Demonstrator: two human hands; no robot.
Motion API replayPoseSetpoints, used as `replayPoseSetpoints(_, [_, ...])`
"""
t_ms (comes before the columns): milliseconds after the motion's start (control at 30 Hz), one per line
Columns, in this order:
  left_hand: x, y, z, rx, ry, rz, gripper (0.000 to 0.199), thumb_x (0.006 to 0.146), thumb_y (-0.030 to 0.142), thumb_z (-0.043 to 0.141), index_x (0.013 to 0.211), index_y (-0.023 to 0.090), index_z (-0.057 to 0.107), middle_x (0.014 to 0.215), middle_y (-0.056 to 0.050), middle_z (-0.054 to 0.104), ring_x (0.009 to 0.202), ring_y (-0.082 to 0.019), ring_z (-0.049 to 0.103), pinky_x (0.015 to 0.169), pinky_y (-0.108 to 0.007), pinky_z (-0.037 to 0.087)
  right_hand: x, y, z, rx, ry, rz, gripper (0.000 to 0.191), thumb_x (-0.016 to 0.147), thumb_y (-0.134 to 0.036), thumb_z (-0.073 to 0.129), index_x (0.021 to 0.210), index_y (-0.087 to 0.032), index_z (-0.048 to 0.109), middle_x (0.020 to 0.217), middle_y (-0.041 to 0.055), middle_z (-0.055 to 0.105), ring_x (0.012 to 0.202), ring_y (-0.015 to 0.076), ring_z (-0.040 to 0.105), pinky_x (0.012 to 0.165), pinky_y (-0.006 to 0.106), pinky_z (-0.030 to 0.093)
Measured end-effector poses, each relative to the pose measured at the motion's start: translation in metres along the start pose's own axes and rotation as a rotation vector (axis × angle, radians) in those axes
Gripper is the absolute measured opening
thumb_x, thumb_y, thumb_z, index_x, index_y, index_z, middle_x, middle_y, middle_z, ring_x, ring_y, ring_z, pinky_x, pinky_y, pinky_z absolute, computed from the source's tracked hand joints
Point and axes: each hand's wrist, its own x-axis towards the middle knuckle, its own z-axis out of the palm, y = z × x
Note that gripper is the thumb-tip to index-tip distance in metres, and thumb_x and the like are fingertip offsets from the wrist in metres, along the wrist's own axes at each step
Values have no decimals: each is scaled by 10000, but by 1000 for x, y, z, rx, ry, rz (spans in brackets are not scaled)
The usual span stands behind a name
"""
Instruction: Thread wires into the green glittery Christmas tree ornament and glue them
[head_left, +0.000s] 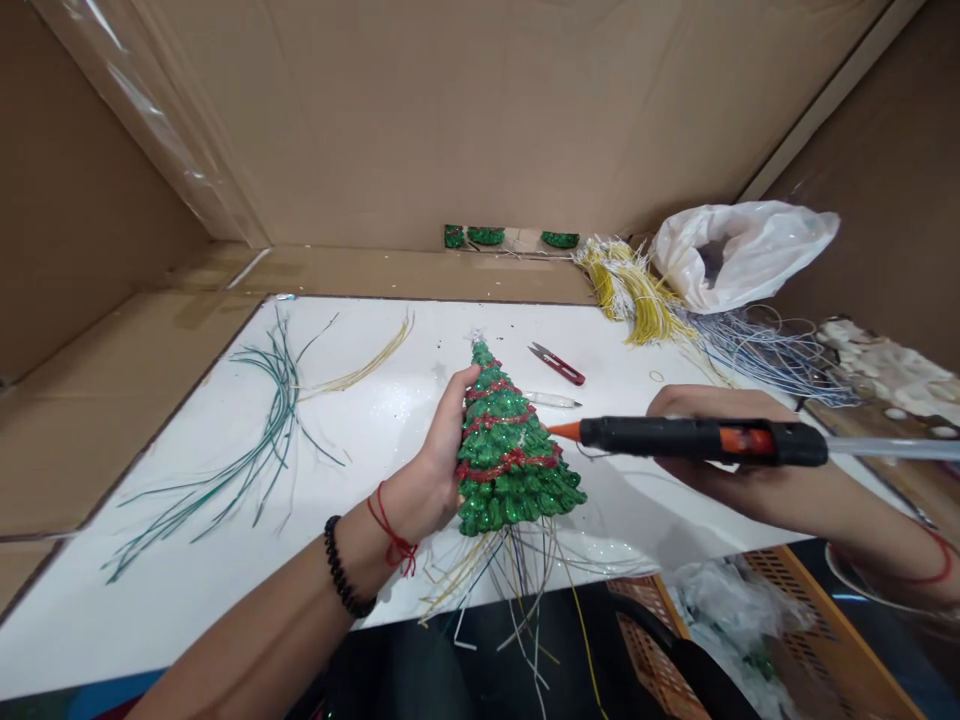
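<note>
White table [187,625], surface flat, flecked with glitter. Left: a loose, curved bundle of green wires [281,400]; a thinner sheaf of yellow strands [371,366] meets its right side. Centre right: red-handled snips [559,365], blades pointing to the far left; just nearer, a slim white pen-like tool [555,400], partly hidden. Right: a small yellow ring [656,376]. Far right: a thick yellow-and-white bundle [646,308] beside tangled blue-grey wires [769,352], both reaching the table's edge.

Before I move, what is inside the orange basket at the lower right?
Crumpled clear plastic lies in the basket, with a bit of green showing. Anything deeper is covered by the plastic.
</note>
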Motion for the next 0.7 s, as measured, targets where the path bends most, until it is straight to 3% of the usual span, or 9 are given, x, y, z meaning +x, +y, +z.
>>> replayPoseSetpoints(233, [-1,-2,3,67,129,6,369,770,509,558,628,169,584,600,-38,644,511,-139,588,578,-279,515,1,1,1,-60,16,-147,121,843,-292,584,762,-212,545,683,9,575,607,133,526,551,258,377])
replayPoseSetpoints(467, [3,-4,-1,92,109,-15,376,753,540,557,674,174,590,641,-55,667,565,-167,622,638,-313,527,10,-1,3,-110,-53,-184,249,930,-364,478,750,-197,520,672,12,541,599,123,486,555,248,352])
replayPoseSetpoints(700, [5,-5,-4,143,98,-24,421,732,591,542,681,178,601,659,-78,677,599,-222,647,698,-409,536,11,-3,2,-163,-26,-202,338,940,-435,434,714,-195,511,633,16,526,572,129,468,533,254,342])
